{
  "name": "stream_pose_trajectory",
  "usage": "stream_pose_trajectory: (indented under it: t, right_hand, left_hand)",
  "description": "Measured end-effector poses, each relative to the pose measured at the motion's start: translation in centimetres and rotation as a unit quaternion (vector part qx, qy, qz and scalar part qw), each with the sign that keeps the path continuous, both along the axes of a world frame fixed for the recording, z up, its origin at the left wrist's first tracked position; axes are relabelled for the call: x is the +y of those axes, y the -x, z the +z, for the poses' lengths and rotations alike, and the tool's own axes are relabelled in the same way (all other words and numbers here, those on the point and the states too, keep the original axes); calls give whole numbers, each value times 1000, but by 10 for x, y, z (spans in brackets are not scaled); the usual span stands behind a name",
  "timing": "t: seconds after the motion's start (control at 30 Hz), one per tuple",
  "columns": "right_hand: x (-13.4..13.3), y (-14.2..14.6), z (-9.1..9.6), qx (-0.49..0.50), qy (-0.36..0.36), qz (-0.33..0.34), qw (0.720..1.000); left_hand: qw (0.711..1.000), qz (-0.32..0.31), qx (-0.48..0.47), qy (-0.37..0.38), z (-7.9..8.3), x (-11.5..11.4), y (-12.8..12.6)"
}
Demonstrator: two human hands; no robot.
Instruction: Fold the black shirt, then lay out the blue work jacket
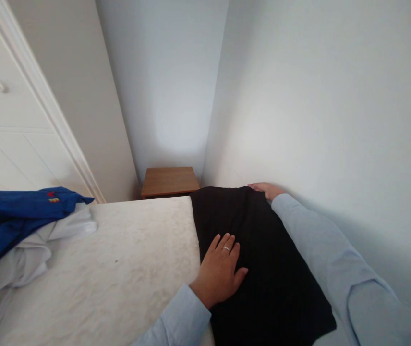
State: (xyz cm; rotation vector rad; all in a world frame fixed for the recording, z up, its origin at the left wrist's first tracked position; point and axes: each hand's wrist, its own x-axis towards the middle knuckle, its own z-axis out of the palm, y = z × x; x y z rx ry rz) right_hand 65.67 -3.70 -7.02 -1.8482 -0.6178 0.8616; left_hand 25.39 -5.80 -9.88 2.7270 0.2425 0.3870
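Observation:
A black cloth garment (pixel 263 269) lies spread along the right side of the white mattress (pixel 144 250), close to the wall. My left hand (pixel 222 271) rests flat on it, fingers stretched out and thumb apart, a ring on one finger. At the garment's far right corner is my right hand (pixel 268 189), touching the edge with its fingers stretched to the left. Part of that hand's underside is hidden. The near end of the black garment runs out of view at the bottom.
On the mattress's left side lie a blue garment (pixel 21 211) and a crumpled pale grey cloth (pixel 36 254). A wooden bedside table (pixel 171 180) stands beyond the far edge. To the left rises a white wardrobe (pixel 65 86); a bare wall (pixel 317 105) borders the right.

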Motion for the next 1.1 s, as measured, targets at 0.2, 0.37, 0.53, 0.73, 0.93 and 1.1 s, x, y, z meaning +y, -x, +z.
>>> stream_pose_trajectory:
  t: [0.2,0.37,0.53,0.73,0.93,1.1]
  right_hand:
    - [16,1,5,-210,52,-78,973]
    - [19,21,9,-352,43,-91,931]
    - [29,53,-1,-472,25,68,879]
    - [23,59,-33,-479,41,215,850]
    - [20,40,-29,-478,105,173,855]
    - [11,65,-6,-544,92,138,822]
  left_hand:
    - [1000,-4,-1,9,-2,0,0]
    - [1000,-4,7,10,-1,0,0]
    - [1000,-5,14,5,-5,2,-1]
    - [1000,-5,9,2,-4,1,0]
    - [1000,10,4,3,-1,-3,0]
    - [1000,16,14,-5,-1,-3,-1]
